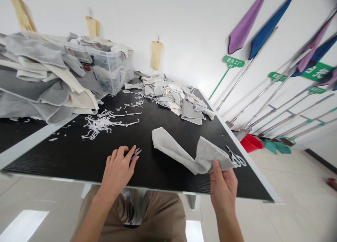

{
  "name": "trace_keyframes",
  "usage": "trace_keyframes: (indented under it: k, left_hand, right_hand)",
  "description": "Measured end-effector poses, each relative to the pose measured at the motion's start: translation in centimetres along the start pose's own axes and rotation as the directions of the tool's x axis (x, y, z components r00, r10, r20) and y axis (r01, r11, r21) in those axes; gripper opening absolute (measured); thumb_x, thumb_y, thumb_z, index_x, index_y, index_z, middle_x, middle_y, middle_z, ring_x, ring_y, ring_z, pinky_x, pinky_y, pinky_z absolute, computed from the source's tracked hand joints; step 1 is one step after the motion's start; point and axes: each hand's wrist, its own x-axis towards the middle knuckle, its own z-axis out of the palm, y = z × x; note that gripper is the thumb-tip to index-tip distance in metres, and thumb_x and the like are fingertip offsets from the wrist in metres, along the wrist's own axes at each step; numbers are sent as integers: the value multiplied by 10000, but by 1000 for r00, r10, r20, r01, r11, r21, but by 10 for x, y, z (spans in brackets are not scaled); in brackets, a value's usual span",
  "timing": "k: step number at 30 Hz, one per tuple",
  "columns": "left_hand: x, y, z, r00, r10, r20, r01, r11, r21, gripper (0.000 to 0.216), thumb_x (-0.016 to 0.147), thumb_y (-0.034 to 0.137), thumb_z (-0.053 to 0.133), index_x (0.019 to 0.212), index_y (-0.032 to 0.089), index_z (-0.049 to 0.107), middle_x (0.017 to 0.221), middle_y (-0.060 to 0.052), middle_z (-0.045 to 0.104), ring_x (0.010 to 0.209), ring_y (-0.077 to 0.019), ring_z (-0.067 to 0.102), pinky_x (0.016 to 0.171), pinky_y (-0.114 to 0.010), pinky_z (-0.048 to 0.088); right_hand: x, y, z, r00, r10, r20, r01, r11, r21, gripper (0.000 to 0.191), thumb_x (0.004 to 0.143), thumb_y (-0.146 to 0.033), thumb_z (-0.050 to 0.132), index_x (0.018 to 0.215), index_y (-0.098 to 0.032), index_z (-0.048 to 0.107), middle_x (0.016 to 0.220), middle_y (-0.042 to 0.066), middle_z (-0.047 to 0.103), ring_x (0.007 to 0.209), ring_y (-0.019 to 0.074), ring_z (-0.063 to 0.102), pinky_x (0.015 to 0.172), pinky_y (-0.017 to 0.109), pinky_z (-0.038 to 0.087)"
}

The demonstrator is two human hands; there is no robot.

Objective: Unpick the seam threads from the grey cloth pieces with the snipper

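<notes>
left hand (118, 170): fingers curled down over a small pair of thread snips (134, 153) on the black table (79, 158); only the blade tips stick out past the fingertips. Closed on the snips, resting on the tabletop near the front edge.
right hand (223, 186): thumb and fingers pinched on the near corner of a grey cloth piece (184, 150), at the table's front right.
grey cloth piece: long, limp; one end lifted at the right hand, the rest draped across the table toward centre, folded over on itself.
scissors (237, 159): light-handled, flat on the table just behind the right hand, partly under the cloth edge. Not held.
hands relative: well apart, left at centre front, right at front right.
clear plastic bin (113, 68): back left of the table, packed with grey and cream fabric, more spilling over the rim.
fabric stack (39, 80): big loose heap left of the bin.
cut pieces pile (171, 94): grey and white pieces at the back centre.
trimmings (102, 122): white strips scattered mid-table.
red bucket (251, 143): on the floor to the right; contents not visible.
</notes>
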Motion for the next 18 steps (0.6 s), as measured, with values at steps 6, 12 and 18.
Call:
trace_keyframes:
  k: [6, 12, 18]
  left_hand:
    - [9, 27, -8, 989, 136, -61, -148, 951, -271, 563, 944, 357, 539, 1482, 283, 391, 1372, -107, 491, 1198, -284, 501, 990, -437, 434]
    - [39, 67, 0, 979, 200, 42, -180, 941, -287, 831, 842, 267, 673, 1547, 311, 237, 1508, -99, 385, 1303, -314, 423, 1039, -459, 416]
    - [74, 75, 4, 829, 472, 299, -358, 859, -365, 784, 754, 343, 740, 1461, 390, 402, 1521, -69, 407, 1377, -329, 367, 1058, -510, 377]
  right_hand:
    - [32, -23, -2, 991, 47, -121, -6, 946, 324, 408, 808, -343, 733, 1188, -211, 664, 1238, 97, 678, 1100, 257, 664, 929, 454, 544]
    - [15, -6, -28, 985, 126, -121, -67, 914, 401, 392, 852, -292, 701, 1237, -242, 645, 1296, 60, 658, 1203, 230, 609, 1067, 471, 459]
    - [8, -9, -36, 977, 215, 13, -187, 818, 544, 377, 893, -283, 655, 1268, -292, 622, 1307, 32, 659, 1216, 205, 608, 1079, 464, 461]
